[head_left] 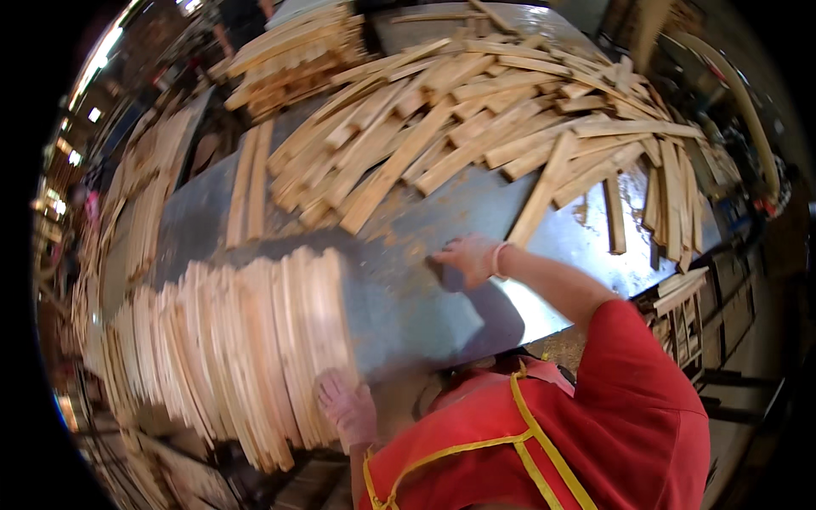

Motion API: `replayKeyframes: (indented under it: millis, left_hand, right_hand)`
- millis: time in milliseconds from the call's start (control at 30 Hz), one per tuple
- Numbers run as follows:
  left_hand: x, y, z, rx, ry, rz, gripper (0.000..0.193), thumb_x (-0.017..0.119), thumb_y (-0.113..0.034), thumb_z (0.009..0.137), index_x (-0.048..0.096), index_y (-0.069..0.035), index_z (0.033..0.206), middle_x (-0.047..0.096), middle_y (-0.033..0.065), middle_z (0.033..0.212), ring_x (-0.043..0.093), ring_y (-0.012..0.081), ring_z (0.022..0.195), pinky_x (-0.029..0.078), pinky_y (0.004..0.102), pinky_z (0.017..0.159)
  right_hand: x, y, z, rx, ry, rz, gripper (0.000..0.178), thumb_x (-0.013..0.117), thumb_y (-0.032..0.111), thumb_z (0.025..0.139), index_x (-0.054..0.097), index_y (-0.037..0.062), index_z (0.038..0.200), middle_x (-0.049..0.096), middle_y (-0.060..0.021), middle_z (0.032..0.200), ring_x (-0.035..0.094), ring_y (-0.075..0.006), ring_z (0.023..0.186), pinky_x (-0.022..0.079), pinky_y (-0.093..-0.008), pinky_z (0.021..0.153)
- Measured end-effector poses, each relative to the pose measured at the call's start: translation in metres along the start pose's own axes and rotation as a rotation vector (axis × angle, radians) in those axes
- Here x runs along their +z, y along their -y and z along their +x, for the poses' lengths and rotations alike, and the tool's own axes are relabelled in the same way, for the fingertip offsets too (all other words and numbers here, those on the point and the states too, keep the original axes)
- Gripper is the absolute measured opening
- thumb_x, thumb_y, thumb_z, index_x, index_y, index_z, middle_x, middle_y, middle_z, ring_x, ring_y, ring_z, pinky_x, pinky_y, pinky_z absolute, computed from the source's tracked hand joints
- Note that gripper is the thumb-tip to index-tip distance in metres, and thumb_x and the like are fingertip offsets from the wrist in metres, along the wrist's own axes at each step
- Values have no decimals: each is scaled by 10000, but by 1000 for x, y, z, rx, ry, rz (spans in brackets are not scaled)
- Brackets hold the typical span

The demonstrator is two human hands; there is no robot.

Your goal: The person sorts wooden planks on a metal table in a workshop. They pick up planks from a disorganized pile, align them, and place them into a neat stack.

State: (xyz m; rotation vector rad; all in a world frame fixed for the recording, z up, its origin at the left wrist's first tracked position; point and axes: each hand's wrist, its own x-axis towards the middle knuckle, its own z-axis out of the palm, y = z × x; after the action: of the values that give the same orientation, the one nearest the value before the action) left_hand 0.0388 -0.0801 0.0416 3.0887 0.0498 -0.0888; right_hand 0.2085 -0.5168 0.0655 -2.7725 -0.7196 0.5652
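Note:
My left hand point(347, 408), in a pale glove, presses flat against the near end of a row of thin wooden slats point(246, 348) stood on edge along the metal table's near left side. My right hand point(467, 257), also gloved, reaches out over the bare grey metal table top point(408, 289), fingers spread and pointing left, holding nothing. Just beyond it a long slat point(542, 191) angles down from a big loose heap of wooden slats point(476, 119) that covers the far half of the table.
Two slats point(249, 183) lie side by side at the table's left. More stacked slats point(289, 51) sit at the far left corner, and slats point(671, 195) hang over the right edge. A curved hose point(748, 110) runs at the right. Wooden racks point(680, 306) stand below the right edge.

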Motion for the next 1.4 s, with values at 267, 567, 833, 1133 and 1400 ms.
replayKeyframes:
  millis: [267,567,833,1133,1400]
  left_hand:
    - [-7,-194,58,434,162,-135,1002,835,-438,819,396,-34,1623,456,229,1615,429,409,1484,334,505,1240]
    - [-3,-281,91,400,515,30,983,872,-428,783,448,-98,1606,652,166,1335,655,375,1205,523,484,1019]
    - [-19,-203,35,-183,880,-1264,661,758,-180,913,557,-27,1524,691,109,1287,678,217,1158,530,343,974]
    - [-32,-119,-24,-360,906,-1689,414,716,-158,966,626,-33,1350,682,21,1019,650,159,897,536,310,816]
    - [16,-139,41,-355,440,-1572,768,777,-177,932,426,-49,1603,679,78,1194,653,178,1058,547,339,909]
  right_hand:
    - [24,-61,-58,-242,-151,-167,520,796,330,735,687,186,1223,712,-70,1146,691,-276,1026,469,-457,970]
    - [-95,-342,-89,493,-307,-117,713,877,306,703,631,82,1334,652,-165,1333,606,-383,1244,487,-483,1087]
    - [-78,-290,-89,415,218,-213,982,946,481,649,570,139,1489,693,-145,1355,644,-370,1261,514,-472,1056]
    - [-49,-123,-105,500,143,541,962,904,397,766,516,25,1564,731,-232,1321,710,-332,1192,547,-386,1041]
    - [31,69,-29,418,-95,1504,802,799,304,939,469,-49,1580,669,-177,1417,651,-244,1232,522,-355,1059]
